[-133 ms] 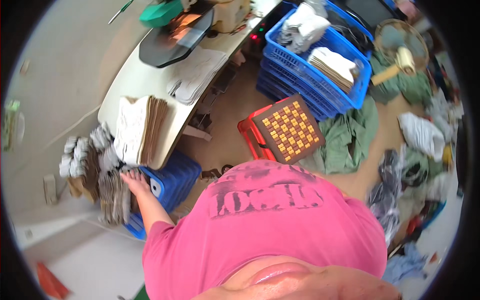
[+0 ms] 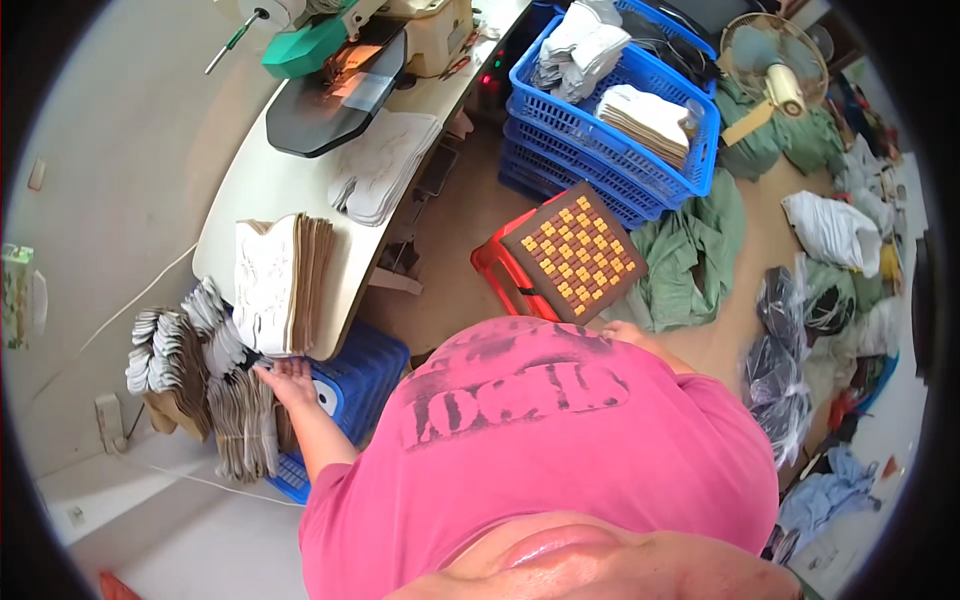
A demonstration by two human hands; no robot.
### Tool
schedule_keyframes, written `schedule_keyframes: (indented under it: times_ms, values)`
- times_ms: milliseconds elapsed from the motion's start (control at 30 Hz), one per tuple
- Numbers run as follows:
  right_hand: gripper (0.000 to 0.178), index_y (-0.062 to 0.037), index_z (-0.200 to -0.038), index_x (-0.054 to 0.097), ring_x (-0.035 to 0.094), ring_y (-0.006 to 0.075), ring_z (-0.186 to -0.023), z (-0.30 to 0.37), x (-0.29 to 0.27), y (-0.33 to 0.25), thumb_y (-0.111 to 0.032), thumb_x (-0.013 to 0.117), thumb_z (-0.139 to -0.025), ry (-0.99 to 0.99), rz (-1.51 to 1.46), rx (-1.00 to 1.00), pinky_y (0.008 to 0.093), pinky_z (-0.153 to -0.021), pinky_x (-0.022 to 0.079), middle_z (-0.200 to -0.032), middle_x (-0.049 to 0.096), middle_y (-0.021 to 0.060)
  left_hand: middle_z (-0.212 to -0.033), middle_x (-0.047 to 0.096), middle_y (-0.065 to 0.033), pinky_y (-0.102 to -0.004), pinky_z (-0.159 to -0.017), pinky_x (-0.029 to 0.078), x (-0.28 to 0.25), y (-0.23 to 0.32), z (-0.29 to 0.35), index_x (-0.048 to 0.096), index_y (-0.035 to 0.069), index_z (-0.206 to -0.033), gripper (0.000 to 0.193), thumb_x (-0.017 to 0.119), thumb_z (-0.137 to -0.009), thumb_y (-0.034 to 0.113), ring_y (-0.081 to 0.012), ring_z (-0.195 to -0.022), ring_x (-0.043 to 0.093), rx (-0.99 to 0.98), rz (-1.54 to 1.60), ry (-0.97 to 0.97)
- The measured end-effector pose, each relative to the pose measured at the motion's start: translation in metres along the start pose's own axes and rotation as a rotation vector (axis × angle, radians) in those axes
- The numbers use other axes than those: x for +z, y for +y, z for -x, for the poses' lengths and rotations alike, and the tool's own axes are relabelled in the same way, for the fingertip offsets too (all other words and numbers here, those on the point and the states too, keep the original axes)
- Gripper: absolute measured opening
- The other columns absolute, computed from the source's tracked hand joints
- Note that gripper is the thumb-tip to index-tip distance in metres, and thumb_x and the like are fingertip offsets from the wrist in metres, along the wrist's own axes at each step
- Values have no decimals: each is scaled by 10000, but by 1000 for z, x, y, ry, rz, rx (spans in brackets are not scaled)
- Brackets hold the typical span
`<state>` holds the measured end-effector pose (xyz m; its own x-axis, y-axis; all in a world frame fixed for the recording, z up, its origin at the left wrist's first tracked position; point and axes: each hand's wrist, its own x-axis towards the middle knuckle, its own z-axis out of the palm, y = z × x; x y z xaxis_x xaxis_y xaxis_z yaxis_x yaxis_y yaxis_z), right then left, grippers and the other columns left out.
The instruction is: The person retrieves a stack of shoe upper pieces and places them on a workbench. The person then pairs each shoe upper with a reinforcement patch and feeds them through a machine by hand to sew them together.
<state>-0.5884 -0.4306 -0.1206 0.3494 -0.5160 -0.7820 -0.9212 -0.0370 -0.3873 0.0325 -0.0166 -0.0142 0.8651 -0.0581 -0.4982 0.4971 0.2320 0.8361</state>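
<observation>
My left hand (image 2: 290, 385) is open, its fingers stretched out beside tied bundles of grey-brown cloth pieces (image 2: 242, 425). The fingertips are just under the table corner, and I cannot tell whether they touch the cloth. Above them, a thick stack of white and brown cloth pieces (image 2: 283, 285) rests at the table's edge. More bundles with pale folded ends (image 2: 160, 350) lie against the wall. Past the front of my pink shirt, part of my right hand (image 2: 625, 332) shows near the stool; the shirt hides the rest, and its grip is unclear.
A sewing machine (image 2: 310, 45) stands on the white table (image 2: 235, 170), near flat white pieces (image 2: 385, 165). Ahead are a red stool with a patterned cushion (image 2: 575, 255), stacked blue baskets (image 2: 610, 150) and a fan (image 2: 775, 65). Green cloth (image 2: 690, 265) and plastic bags (image 2: 775, 370) cover floor at right.
My left hand has drawn slightly back from the bundles, and more of its fingers show. Part of my right hand has come into view by the stool. The whole view has shifted a little.
</observation>
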Motion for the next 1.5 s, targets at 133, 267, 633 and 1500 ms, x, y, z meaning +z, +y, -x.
schedule_keyframes:
  times_ms: [133,267,633,1500]
  values:
    - [446,-66,-1292,665,610,346,-1231,8,0,-35,-348,612,-950,83,59,141,410,-1063,465,-1293,667,192,-1523,408,-126,-466,-1161,230,2,-8,-6,385,15,-1509,1078,371,-865,879,-312,-1359,375,-63,-44,-65]
    - [423,-102,-1278,685,615,328,-1226,-11,23,-43,-350,614,-942,94,106,132,408,-1066,460,-1285,672,183,-1486,431,-106,-459,-1113,240,4,-2,-9,419,84,-1507,1096,362,-811,929,-283,-1285,404,-98,-81,-51]
    - [369,-35,-1204,696,646,317,-1162,-77,24,-273,-305,614,-967,15,-127,-551,385,-1010,496,-1232,690,175,-1545,445,-55,-463,-1100,316,18,0,0,412,109,-1511,931,451,-897,809,-268,-1384,417,-42,82,30]
    - [754,-26,-1403,561,615,253,-1225,-83,65,-714,-638,519,-963,-997,-194,-222,375,-1054,459,-1350,638,159,-1436,571,-139,-437,-1100,446,63,16,27,470,69,-1473,701,373,-1036,609,-318,-1300,561,-7,344,209]
